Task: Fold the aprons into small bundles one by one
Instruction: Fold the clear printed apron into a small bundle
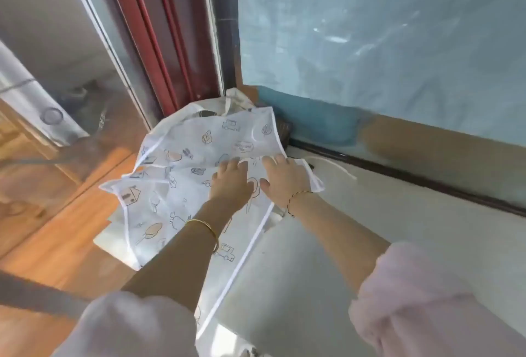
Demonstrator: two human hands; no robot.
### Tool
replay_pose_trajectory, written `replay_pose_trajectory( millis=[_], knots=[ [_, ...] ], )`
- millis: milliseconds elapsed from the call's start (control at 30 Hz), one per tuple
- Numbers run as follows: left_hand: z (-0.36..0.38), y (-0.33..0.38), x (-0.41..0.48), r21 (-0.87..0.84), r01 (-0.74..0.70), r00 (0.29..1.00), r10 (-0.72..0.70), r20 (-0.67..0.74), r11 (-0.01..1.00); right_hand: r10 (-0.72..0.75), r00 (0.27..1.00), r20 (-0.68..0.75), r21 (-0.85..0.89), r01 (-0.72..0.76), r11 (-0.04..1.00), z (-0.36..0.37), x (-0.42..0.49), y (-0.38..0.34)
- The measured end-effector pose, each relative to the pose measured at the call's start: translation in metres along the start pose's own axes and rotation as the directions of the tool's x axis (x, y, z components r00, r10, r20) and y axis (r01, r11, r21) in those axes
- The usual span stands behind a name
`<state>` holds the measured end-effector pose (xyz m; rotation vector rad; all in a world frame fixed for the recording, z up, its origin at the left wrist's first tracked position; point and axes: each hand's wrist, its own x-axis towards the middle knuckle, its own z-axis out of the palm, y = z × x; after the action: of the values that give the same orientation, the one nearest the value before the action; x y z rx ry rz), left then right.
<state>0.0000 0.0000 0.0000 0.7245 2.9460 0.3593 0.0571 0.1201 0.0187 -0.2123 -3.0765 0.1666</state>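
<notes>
A wide window covered in pale blue film fills the upper right. Below it runs a white worktop, a ledge along the sill. To the left the wooden floor lies lower down, beside a dark red frame.

The apron, thin, translucent and printed with small houses, cars and leaves, lies spread over the left end of the worktop. Its far part reaches the corner by the frame, its left side hangs crumpled past the edge over the floor, and its white-trimmed hem runs down toward the person. It is not yet a bundle. At most one fold seems laid, and the cloth is loose and wrinkled.

The left hand and the right hand rest side by side on the apron, palms down, fingers straight and slightly spread. They press the cloth flat and pinch nothing. The step in hand looks like smoothing and pinning the sheet before a fold.

The next move probably calls for one hand to keep the cloth pinned while the other gathers the overhanging left side and brings it across. The film-like material looks slippery and may spring open unless each crease is pressed.

A white tie string trails on the worktop just right of the right hand and will need tucking in.
</notes>
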Motion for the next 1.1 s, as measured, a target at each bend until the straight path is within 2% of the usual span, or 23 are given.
replay_pose_trajectory(
  millis=[167, 333, 433, 500, 567, 633, 700, 733, 767, 800, 833, 867, 900, 933, 1033, 1100],
  knots=[
    [0.017, -0.043, 0.041, 0.18, -0.024, 0.992, 0.001, 0.126, 0.983, 0.162, 0.968, 0.194, -0.016, -0.162, 0.987, 0.038, 0.043, -0.004],
    [0.023, -0.064, 0.081, 0.195, -0.046, 0.983, 0.01, 0.183, 0.98, 0.234, 0.949, 0.213, -0.038, -0.231, 0.972, 0.06, 0.079, 0.002],
    [0.02, -0.061, 0.09, 0.161, -0.096, 0.987, 0.073, 0.146, 0.982, 0.24, 0.944, 0.229, -0.073, -0.229, 0.971, 0.059, 0.089, 0.005],
    [0.012, -0.055, 0.099, 0.062, -0.13, 0.983, 0.121, 0.137, 0.99, 0.226, 0.956, 0.189, -0.135, -0.203, 0.97, 0.055, 0.095, 0.008],
    [-0.002, -0.045, 0.107, -0.129, -0.172, 0.96, 0.196, 0.201, 0.977, 0.209, 0.966, 0.154, -0.141, -0.188, 0.972, 0.047, 0.098, 0.01],
    [-0.019, -0.031, 0.111, -0.27, -0.222, 0.905, 0.3, 0.3, 0.937, 0.196, 0.967, 0.16, -0.123, -0.178, 0.976, 0.038, 0.098, 0.014],
    [-0.033, -0.02, 0.114, -0.36, -0.193, 0.844, 0.341, 0.414, 0.913, 0.183, 0.971, 0.153, -0.147, -0.161, 0.976, 0.029, 0.094, 0.024],
    [-0.037, -0.019, 0.118, -0.388, -0.145, 0.859, 0.31, 0.408, 0.91, 0.18, 0.974, 0.135, -0.175, -0.155, 0.972, 0.026, 0.09, 0.03],
    [-0.039, -0.019, 0.123, -0.408, -0.099, 0.905, 0.252, 0.343, 0.908, 0.178, 0.976, 0.13, -0.195, -0.15, 0.969, 0.022, 0.084, 0.036],
    [-0.038, -0.023, 0.132, -0.354, -0.076, 0.965, 0.159, 0.211, 0.932, 0.18, 0.976, 0.126, -0.206, -0.152, 0.967, 0.017, 0.078, 0.041],
    [-0.037, -0.029, 0.14, -0.187, -0.048, 0.996, 0.062, 0.067, 0.981, 0.182, 0.973, 0.138, -0.227, -0.148, 0.963, 0.012, 0.072, 0.046],
    [-0.034, -0.037, 0.146, 0.027, 0.009, 1.0, -0.009, -0.004, 1.0, 0.182, 0.97, 0.161, -0.263, -0.136, 0.955, 0.007, 0.065, 0.05],
    [-0.031, -0.044, 0.15, 0.184, 0.08, 0.997, -0.079, -0.013, 0.98, 0.188, 0.962, 0.199, -0.306, -0.122, 0.944, 0.003, 0.058, 0.053],
    [-0.03, -0.051, 0.15, 0.265, 0.154, 0.987, -0.163, 0.012, 0.952, 0.192, 0.952, 0.24, -0.338, -0.104, 0.936, 0.002, 0.052, 0.056],
    [-0.015, -0.069, 0.147, 0.256, 0.311, 0.936, -0.342, 0.086, 0.915, 0.191, 0.933, 0.305, -0.371, -0.069, 0.926, 0.007, 0.036, 0.066],
    [-0.004, -0.074, 0.148, 0.089, 0.39, 0.909, -0.399, 0.122, 0.916, 0.197, 0.927, 0.32, -0.379, -0.065, 0.923, 0.012, 0.027, 0.073]
  ],
)
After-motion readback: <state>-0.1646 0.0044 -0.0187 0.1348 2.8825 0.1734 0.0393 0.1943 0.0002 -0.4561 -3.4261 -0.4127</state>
